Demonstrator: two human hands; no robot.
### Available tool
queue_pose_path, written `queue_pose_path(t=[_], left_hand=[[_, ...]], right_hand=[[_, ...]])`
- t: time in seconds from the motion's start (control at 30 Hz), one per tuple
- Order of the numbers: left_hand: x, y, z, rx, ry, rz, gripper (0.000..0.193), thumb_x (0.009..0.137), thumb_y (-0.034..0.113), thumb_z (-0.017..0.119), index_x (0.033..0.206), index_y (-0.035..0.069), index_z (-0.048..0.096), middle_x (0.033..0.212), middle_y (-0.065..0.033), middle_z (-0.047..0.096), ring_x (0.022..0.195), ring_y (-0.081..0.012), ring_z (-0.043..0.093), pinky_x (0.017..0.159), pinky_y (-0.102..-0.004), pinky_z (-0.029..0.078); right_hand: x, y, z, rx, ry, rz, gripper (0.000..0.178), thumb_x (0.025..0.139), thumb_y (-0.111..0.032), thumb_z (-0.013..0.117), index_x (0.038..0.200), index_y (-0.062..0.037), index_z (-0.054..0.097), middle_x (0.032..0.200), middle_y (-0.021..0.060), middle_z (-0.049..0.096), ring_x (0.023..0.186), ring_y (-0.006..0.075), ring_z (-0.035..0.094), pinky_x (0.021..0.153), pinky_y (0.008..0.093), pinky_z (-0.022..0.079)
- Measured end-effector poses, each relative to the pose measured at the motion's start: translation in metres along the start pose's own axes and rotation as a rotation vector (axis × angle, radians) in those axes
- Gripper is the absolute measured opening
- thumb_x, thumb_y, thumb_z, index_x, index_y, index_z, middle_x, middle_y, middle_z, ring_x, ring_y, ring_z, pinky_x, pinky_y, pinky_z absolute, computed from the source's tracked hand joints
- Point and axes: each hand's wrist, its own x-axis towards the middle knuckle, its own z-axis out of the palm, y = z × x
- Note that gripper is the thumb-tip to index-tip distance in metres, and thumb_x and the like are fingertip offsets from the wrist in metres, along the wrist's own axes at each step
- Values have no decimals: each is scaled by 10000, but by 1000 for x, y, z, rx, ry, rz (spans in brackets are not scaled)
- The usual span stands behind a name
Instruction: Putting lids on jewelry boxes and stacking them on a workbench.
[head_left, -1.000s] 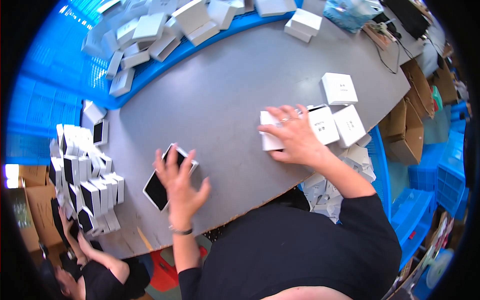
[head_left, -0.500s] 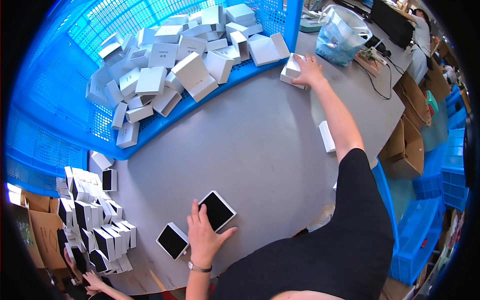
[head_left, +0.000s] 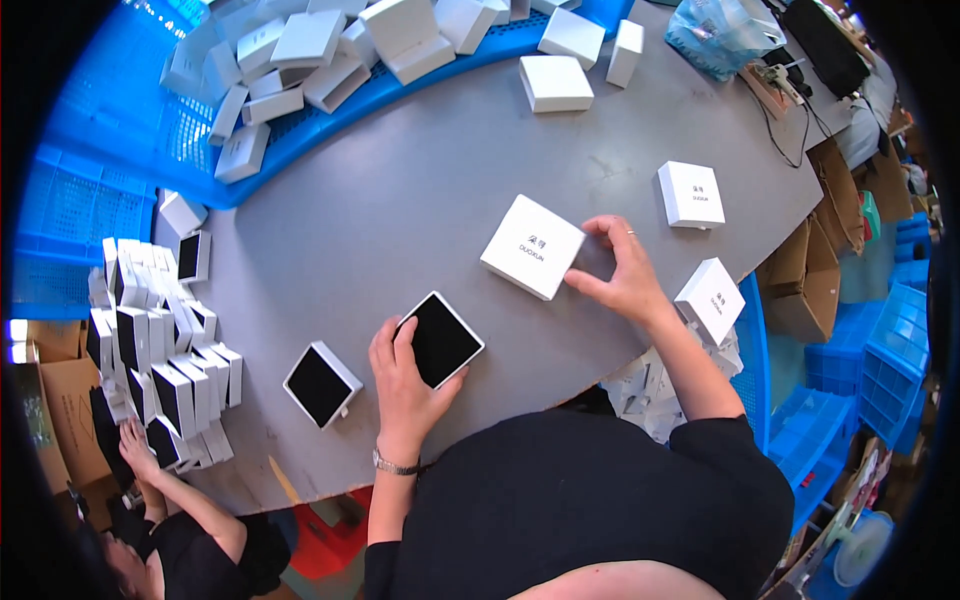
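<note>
My left hand (head_left: 400,385) is closed round the near left side of a shallow white box with a black top (head_left: 440,340), fingers on one edge and thumb by the lower corner. A second black-topped box (head_left: 323,385) lies tilted just left of it. Up and to the right, my right hand (head_left: 625,275) pinches the right corner of a square white box (head_left: 532,247) between thumb and fingers. Dark print marks its top; whether it is a whole box or only a lid cannot be told.
A blue crate (head_left: 330,120) heaped with white boxes stands at the far left. Rows of black-topped boxes (head_left: 170,340) line the left side, beside a co-worker's hand (head_left: 138,452). White boxes (head_left: 690,195) sit far and right. A plastic bag (head_left: 715,38) and cables lie at the back right.
My right hand has come back from the crate's far corner toward me, with a white box now in its grip. My left hand stays at the black-topped box. The view has shifted nearer.
</note>
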Motion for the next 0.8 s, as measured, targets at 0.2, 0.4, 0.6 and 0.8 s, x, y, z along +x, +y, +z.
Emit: queue_pose_path(t=[0.2, 0.4, 0.6, 0.8], left_hand=[[-13, 2, 5, -124, -26, 19, 872, 637, 188, 898, 1406, 87, 500, 1438, -190, 441, 1342, -394, 434, 1105, -470, 412], [-12, -2, 5, -229, -30, 62, 881, 608, 194, 909, 1387, 86, 511, 1407, -181, 444, 1307, -392, 445, 1107, -484, 410], [-29, -14, 3, -188, 4, 55, 896, 597, 179, 913, 1392, 98, 508, 1434, -165, 442, 1324, -370, 442, 1107, -469, 413], [-26, -9, 0, -129, -31, 38, 871, 618, 189, 890, 1391, 98, 498, 1406, -181, 434, 1314, -401, 426, 1115, -502, 380]], right_hand=[[20, -32, -12, -572, -41, -761, 967, 592, -316, 895, 1456, -163, 489, 1439, 160, 499, 1402, 371, 405, 1187, 472, 349], [61, -63, 38, -479, -485, -914, 1011, 550, -303, 898, 1467, -187, 489, 1378, 176, 511, 1332, 402, 450, 1146, 559, 352], [15, -55, 66, -356, -383, -807, 1037, 543, -323, 885, 1480, -148, 475, 1319, 187, 508, 1248, 391, 475, 1057, 523, 392], [19, -54, 65, -301, -397, -790, 1008, 522, -282, 866, 1454, -145, 507, 1327, 193, 492, 1255, 400, 459, 1067, 525, 383]])
